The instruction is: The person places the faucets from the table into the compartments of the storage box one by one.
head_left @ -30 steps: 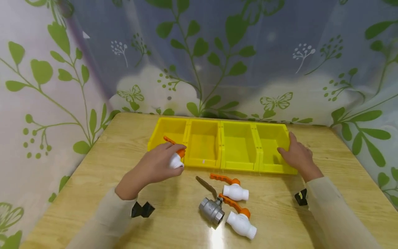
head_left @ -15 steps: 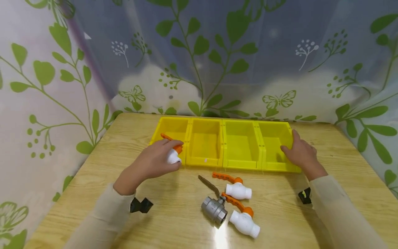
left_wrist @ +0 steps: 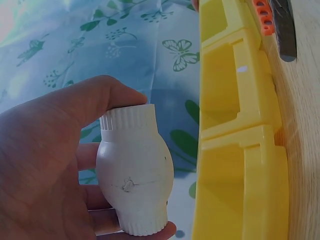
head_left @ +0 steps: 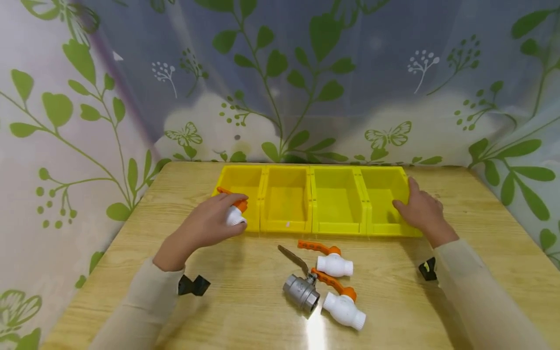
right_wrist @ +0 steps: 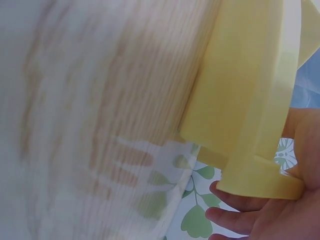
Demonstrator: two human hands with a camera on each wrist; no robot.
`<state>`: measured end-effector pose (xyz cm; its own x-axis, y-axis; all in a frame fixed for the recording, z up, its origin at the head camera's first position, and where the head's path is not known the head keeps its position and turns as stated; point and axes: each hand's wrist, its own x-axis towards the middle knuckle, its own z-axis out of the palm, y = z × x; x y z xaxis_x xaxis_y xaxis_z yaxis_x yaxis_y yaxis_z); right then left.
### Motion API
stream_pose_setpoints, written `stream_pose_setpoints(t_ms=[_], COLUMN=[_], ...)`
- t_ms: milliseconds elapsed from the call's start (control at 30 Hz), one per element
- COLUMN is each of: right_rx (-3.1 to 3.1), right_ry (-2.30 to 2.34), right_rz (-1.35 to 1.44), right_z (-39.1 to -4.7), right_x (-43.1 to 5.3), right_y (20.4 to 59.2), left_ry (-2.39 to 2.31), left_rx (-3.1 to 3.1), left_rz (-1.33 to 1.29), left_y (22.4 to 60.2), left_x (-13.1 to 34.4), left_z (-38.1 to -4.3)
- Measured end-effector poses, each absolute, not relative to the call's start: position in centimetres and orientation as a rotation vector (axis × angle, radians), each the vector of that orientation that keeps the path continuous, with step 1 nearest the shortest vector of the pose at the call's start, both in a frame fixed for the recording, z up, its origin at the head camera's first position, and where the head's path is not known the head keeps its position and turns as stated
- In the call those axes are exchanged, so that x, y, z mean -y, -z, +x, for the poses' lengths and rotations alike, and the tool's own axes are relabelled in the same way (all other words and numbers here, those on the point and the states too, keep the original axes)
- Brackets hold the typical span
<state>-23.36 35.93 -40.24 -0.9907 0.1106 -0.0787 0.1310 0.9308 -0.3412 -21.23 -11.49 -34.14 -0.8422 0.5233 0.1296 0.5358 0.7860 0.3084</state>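
My left hand (head_left: 202,222) holds a white plastic ball valve (left_wrist: 135,172) with an orange lever handle (head_left: 232,198), in front of the leftmost yellow bin (head_left: 245,180). In the left wrist view, thumb and fingertips pinch the valve body at its two ribbed ends. At the other end of the row, my right hand (head_left: 421,208) grips the side wall of the rightmost yellow bin (right_wrist: 250,90), thumb inside and fingers outside. On the table between the hands lie two more white ball valves (head_left: 334,266) (head_left: 344,311) with orange levers and a metal ball valve (head_left: 302,292) with a brown lever.
The yellow bins stand side by side in a row towards the back of the wooden table (head_left: 245,301). Behind them hangs a leaf-patterned curtain (head_left: 280,112). A small white speck (head_left: 288,224) shows on the front of the second bin from the left.
My left hand has drifted a little to the left with the valve, away from the second bin. The right hand stays on the rightmost bin; the loose valves lie as before.
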Motion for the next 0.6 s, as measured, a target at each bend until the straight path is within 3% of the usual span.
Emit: stream_pose_setpoints(t_ms=[600], right_rx=[-3.013], right_ry=[0.547], right_rz=[0.207], right_z=[-23.2], right_x=[-35.7], right_y=[39.7], left_ry=[0.582], left_rx=[2.946], left_rz=[-0.822], left_y=[34.0], left_x=[13.3], left_z=[-21.7])
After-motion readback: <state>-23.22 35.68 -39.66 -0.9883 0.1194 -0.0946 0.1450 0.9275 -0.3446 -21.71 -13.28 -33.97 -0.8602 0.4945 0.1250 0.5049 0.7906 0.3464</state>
